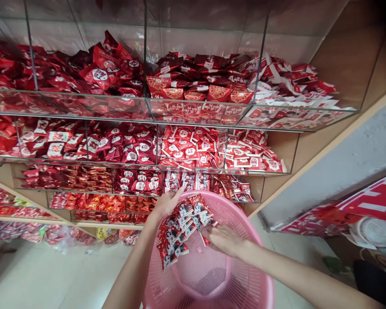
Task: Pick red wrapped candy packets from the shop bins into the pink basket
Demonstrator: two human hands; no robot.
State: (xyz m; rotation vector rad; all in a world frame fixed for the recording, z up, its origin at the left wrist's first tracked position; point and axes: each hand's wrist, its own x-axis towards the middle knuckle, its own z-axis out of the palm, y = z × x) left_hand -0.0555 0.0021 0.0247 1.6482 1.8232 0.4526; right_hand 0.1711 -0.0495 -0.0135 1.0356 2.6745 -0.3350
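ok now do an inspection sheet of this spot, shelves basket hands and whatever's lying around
surface: white tile floor under the basket
job's things: bunch of red sachets with printed portraits, over a pink plastic basket
clutter: clear bags of packets low on the floor by the shelving
hands: left hand at the bunch's upper edge, right hand on its right side; grip not clear
cables: nothing seen
surroundings: glass-fronted shelves of red packets ahead, red printed banner and white fan to the right
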